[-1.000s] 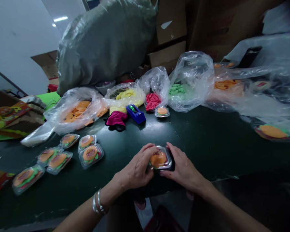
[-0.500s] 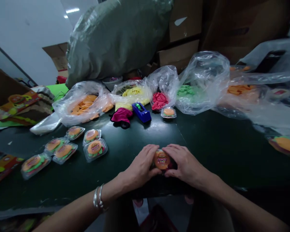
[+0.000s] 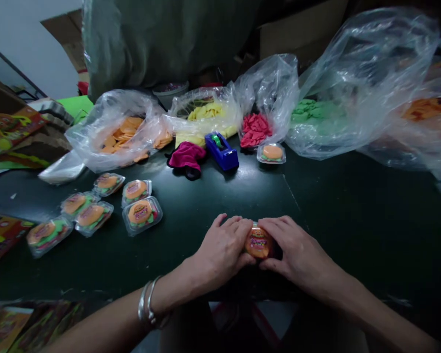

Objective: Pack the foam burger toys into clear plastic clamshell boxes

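Observation:
Near the front edge of the dark green table, a toy burger in a clear plastic case sits between my two hands. My left hand grips its left side, thumb in front and fingers at the back. Around the right side curl the fingers of my right hand. The orange bun top with its printed label shows between the hands; the sides of the case are hidden by my fingers. Off to the left stand several packed burger cases with the same orange tops.
At the back lie clear bags of orange pieces, yellow pieces, red pieces and green pieces. A blue tape dispenser, a magenta cloth and one burger case are before them. A cardboard box is at left.
My view has tilted down and come nearer the table. Both hands still hold the same case; the left fingers have lifted and spread slightly at the back.

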The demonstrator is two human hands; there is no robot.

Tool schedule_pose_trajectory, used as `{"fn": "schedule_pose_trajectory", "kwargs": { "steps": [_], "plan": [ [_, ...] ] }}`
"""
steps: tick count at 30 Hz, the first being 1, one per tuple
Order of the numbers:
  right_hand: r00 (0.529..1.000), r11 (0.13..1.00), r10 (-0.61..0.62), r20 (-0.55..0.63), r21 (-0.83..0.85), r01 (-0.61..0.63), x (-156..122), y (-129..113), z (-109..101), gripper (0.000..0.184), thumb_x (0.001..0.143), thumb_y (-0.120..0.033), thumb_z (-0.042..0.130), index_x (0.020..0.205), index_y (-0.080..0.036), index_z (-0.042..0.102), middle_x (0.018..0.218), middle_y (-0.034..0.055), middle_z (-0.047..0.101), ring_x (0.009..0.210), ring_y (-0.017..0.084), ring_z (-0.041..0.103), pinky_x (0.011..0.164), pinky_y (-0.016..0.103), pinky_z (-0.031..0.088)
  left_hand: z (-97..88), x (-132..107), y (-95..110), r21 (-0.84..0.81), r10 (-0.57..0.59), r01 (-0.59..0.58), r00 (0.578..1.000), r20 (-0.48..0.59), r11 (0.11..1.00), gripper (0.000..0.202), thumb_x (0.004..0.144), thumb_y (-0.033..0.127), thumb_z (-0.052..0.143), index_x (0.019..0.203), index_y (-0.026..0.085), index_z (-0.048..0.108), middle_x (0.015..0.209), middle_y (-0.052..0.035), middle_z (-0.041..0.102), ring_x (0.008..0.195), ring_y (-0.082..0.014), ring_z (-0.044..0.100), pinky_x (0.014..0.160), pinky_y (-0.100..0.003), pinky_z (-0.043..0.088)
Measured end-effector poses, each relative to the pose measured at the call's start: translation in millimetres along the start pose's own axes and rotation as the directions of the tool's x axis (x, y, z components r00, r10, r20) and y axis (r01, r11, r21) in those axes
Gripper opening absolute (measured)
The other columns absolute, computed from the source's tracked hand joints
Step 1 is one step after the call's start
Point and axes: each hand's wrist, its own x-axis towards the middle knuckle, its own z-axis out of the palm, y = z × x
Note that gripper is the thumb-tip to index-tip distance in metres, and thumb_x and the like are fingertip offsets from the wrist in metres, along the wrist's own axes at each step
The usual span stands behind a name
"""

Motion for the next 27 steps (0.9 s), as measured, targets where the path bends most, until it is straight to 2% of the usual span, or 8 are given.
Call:
{"fn": "schedule_pose_trajectory", "kwargs": {
  "steps": [5,7,9,11,14,17,22,27],
  "plan": [
    [0.998,0.998,0.014,-0.056,0.061,-0.010,-6.2,3.7,12.5,0.060,0.058,-0.015,0.081,0.112,-0.020,0.055,0.117,0.0111,0.062,0.108,0.032,0.055,0.088,0.051,0.049,8.7,-11.9,-12.2,-0.251,0.009,-0.014,1.000,-0.022,0.968,0.072,0.073,0.028,0.074,0.135,0.018,0.040,0.142,-0.0161,0.046,0.135,-0.0303,0.036,0.112,-0.050,0.027],
    [0.995,0.998,0.006,-0.098,0.063,0.001,-8.3,6.8,21.1,0.061,0.059,-0.013,0.078,0.115,-0.018,0.053,0.123,0.0143,0.059,0.112,0.033,0.055,0.093,0.053,0.048,10.2,-11.0,-18.9,-0.401,-0.095,0.056,0.992,-0.078,0.914,0.081,0.070,0.031,0.076,0.140,0.018,0.037,0.146,-0.0159,0.040,0.135,-0.0311,0.035,0.110,-0.048,0.031],
    [0.987,0.997,-0.026,-0.161,0.065,0.037,-12.4,10.0,31.2,0.067,0.061,-0.011,0.074,0.122,-0.017,0.048,0.129,0.0172,0.055,0.117,0.033,0.053,0.097,0.053,0.046,11.2,-5.4,-23.4,-0.572,-0.274,0.150,0.952,-0.137,0.807,0.069,0.075,0.033,0.069,0.136,0.016,0.043,0.138,-0.0155,0.049,0.123,-0.0295,0.048,0.101,-0.044,0.041],
    [0.965,0.994,-0.079,-0.249,0.052,0.095,-18.4,11.6,41.0,0.068,0.064,-0.010,0.071,0.125,-0.016,0.043,0.130,0.0182,0.053,0.119,0.033,0.052,0.099,0.053,0.046,11.9,2.2,-24.1,-0.724,-0.392,0.217,0.917,-0.080,0.655,0.044,0.081,0.034,0.059,0.119,0.013,0.059,0.110,-0.0122,0.066,0.096,-0.0239,0.061,0.083,-0.037,0.049],
    [0.905,0.984,-0.171,-0.390,-0.025,0.175,-26.7,9.1,51.0,0.059,0.070,-0.008,0.066,0.125,-0.013,0.043,0.128,0.0196,0.052,0.119,0.033,0.050,0.098,0.053,0.047,12.0,8.9,-17.8,-0.847,-0.411,0.246,0.911,0.036,0.472,0.026,0.074,0.032,0.065,0.088,0.011,0.069,0.077,-0.0038,0.067,0.067,-0.0148,0.057,0.066,-0.027,0.046],
    [0.856,0.969,-0.247,-0.454,-0.123,0.214,-31.3,2.7,54.8,0.051,0.078,-0.005,0.057,0.126,-0.011,0.043,0.127,0.0203,0.049,0.119,0.034,0.047,0.096,0.054,0.048,12.3,3.1,-5.8,-0.905,-0.470,0.167,0.882,-0.039,0.390,0.020,0.068,0.028,0.071,0.083,0.013,0.070,0.077,-0.0020,0.067,0.070,-0.0136,0.056,0.069,-0.025,0.044],
    [0.797,0.942,-0.336,-0.503,-0.196,0.273,-34.2,-2.0,58.6,0.046,0.084,-0.002,0.052,0.129,-0.011,0.042,0.129,0.0203,0.046,0.120,0.034,0.044,0.096,0.055,0.047,17.8,-14.5,11.2,-0.879,-0.489,0.073,0.851,-0.191,0.470,0.013,0.072,0.025,0.068,0.079,0.014,0.071,0.077,-0.0020,0.066,0.074,-0.0147,0.056,0.071,-0.024,0.043],
    [0.778,0.935,-0.351,-0.520,-0.148,0.323,-25.2,3.5,60.7,0.044,0.084,-0.003,0.054,0.126,-0.011,0.046,0.126,0.0203,0.050,0.117,0.033,0.047,0.094,0.054,0.048,25.1,-10.5,6.0,-0.832,-0.489,0.033,0.822,-0.293,0.554,0.012,0.075,0.025,0.065,0.070,0.015,0.068,0.069,0.0001,0.059,0.068,-0.0130,0.051,0.067,-0.023,0.041]
  ]
}}
